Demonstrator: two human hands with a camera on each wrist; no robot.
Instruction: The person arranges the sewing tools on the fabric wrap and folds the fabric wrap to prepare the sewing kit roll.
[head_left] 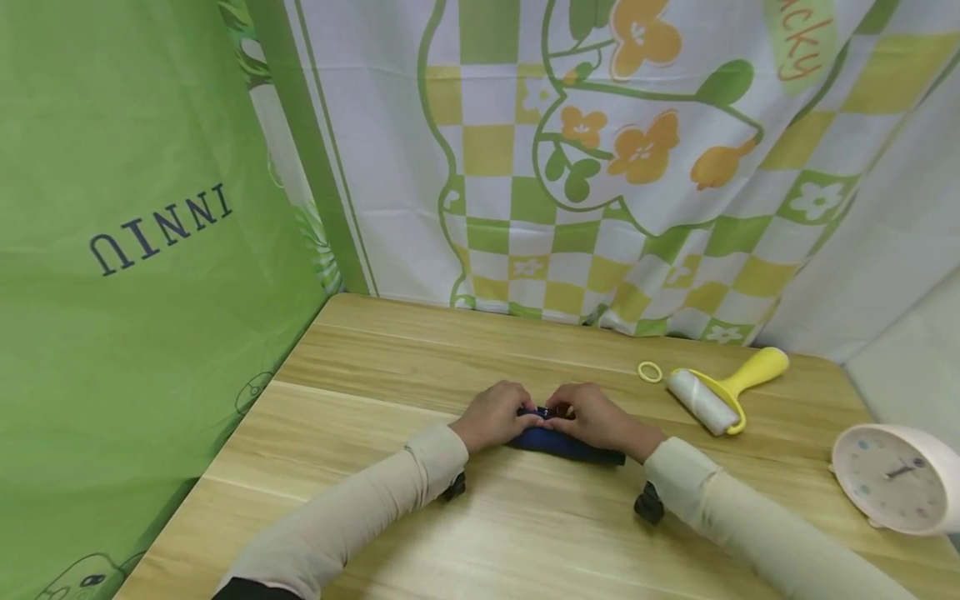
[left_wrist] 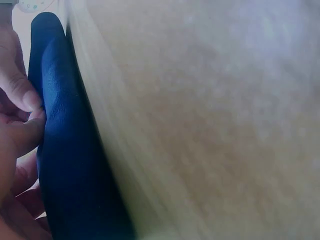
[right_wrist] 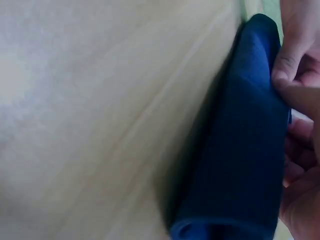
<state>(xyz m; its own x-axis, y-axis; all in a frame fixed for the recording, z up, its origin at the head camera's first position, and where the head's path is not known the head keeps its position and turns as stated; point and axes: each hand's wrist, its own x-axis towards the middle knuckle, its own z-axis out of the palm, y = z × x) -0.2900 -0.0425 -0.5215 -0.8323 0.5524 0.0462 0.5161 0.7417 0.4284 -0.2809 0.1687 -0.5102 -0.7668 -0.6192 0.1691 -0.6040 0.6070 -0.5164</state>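
Observation:
A dark blue roll (head_left: 562, 447) of smooth, soft-looking material lies lengthwise on the wooden table. Its near end (right_wrist: 220, 231) curls in a spiral in the right wrist view. My left hand (head_left: 495, 417) pinches the roll's far edge, thumb on the near side. Close beside it, my right hand (head_left: 597, 419) pinches the same edge, and the two thumb tips almost meet. Between the hands a small shiny dark piece (head_left: 544, 412) shows on the far side. Most of the other fingers are behind the roll, so what they touch there is partly hidden.
Beyond my right hand lie a yellow-handled lint roller (head_left: 705, 402) and a small yellow ring (head_left: 649, 372). A pale pink clock (head_left: 892, 479) stands at the table's right side. Dark wrist cameras (head_left: 648, 503) hang under the sleeves. Curtains (head_left: 495, 208) border the table's back and left.

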